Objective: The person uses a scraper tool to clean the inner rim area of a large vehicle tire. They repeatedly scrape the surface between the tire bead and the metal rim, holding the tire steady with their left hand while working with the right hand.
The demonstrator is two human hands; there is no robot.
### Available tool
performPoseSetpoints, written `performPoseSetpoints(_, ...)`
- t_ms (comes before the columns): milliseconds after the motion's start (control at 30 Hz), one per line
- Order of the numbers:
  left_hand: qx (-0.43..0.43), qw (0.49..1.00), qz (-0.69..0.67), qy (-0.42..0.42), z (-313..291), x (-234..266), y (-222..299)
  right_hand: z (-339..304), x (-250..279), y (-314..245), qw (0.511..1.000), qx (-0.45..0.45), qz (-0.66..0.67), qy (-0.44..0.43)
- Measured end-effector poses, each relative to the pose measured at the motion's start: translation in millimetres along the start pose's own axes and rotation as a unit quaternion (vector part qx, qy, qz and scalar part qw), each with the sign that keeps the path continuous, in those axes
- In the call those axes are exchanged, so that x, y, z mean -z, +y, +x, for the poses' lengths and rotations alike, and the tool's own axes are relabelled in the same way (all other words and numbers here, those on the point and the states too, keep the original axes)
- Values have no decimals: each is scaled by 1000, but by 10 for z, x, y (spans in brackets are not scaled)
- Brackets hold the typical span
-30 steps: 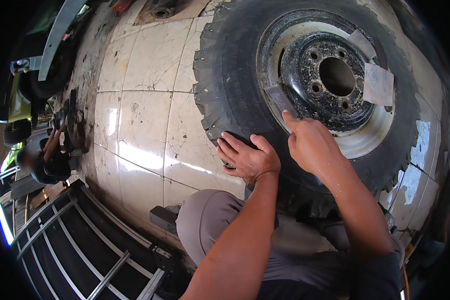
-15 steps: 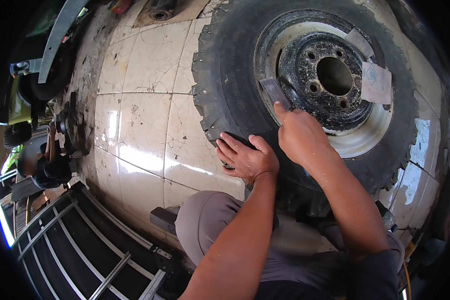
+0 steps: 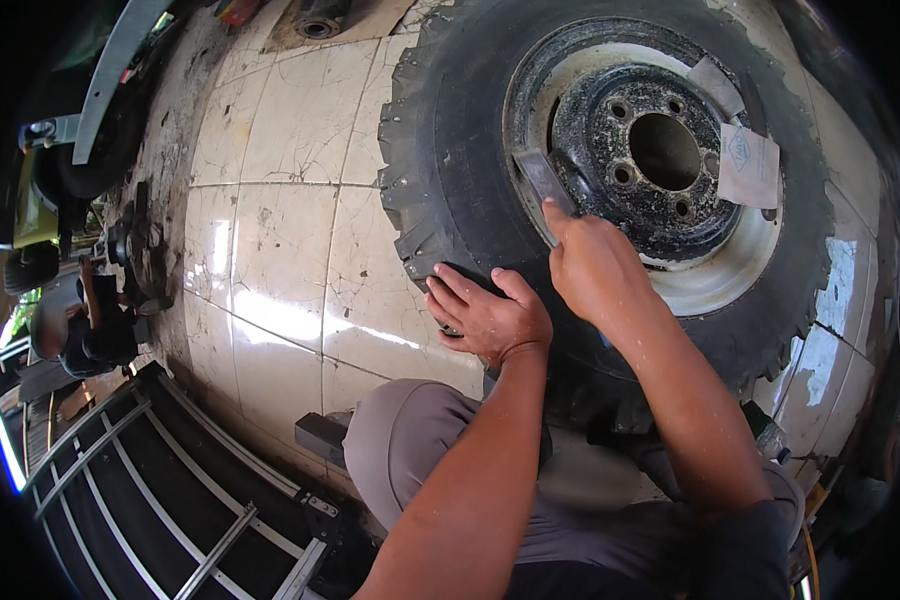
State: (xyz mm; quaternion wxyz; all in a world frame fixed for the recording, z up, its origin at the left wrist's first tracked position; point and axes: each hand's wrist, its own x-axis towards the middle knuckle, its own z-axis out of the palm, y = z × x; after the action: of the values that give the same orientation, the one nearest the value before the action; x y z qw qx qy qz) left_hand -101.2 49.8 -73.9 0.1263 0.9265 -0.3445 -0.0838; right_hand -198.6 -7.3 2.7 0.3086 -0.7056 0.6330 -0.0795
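Note:
A large knobby tyre (image 3: 470, 170) lies on its side, with a worn white and black wheel rim (image 3: 722, 272) in it. My right hand (image 3: 600, 262) is closed around a flat metal scraper (image 3: 542, 180), the index finger stretched along its blade. The blade lies at the rim's near-left edge, where it meets the tyre; its grip is hidden in my hand. Fingers spread, my left hand (image 3: 490, 315) rests on the tyre's outer shoulder and tread, holding nothing. Sandpaper pieces (image 3: 748, 167) and a dark curved bar (image 3: 754, 105) lie across the rim's right side.
Cracked, glossy floor tiles (image 3: 285, 230) spread left of the tyre. A black panel with metal rails (image 3: 160, 480) stands at lower left. Farther left, a person (image 3: 95, 330) sits near dark machine parts. A metal part on cardboard (image 3: 320, 22) lies at the top.
The whole view has shifted slightly. Both hands and the scraper keep nearly the same places on the wheel.

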Motion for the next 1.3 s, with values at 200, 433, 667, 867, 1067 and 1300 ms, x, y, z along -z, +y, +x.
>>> performPoseSetpoints(200, -2, 1000, 0, 10, 12, -49, -56, -38, 205, 256, 936, -130, 317, -81)
performPoseSetpoints(433, -5, 1000, 4, -7, 1, 22, -20, -117, 76, 460, 910, -124, 375, -124)
performPoseSetpoints(667, -5, 1000, 7, 6, -19, -17, -5, 69, -39, 581, 957, -42, 281, -61)
performPoseSetpoints(867, -8, 1000, 11, 14, 0, -21, -33, -33, 152, 479, 930, -137, 313, -136)
performPoseSetpoints(1067, -7, 1000, 2, 20, -16, -36, -9, 199, -84, 434, 971, -16, 237, 14)
performPoseSetpoints(1300, 3, 1000, 1, 6, 9, -24, -31, -131, 100, 272, 998, 17, 21, 63)
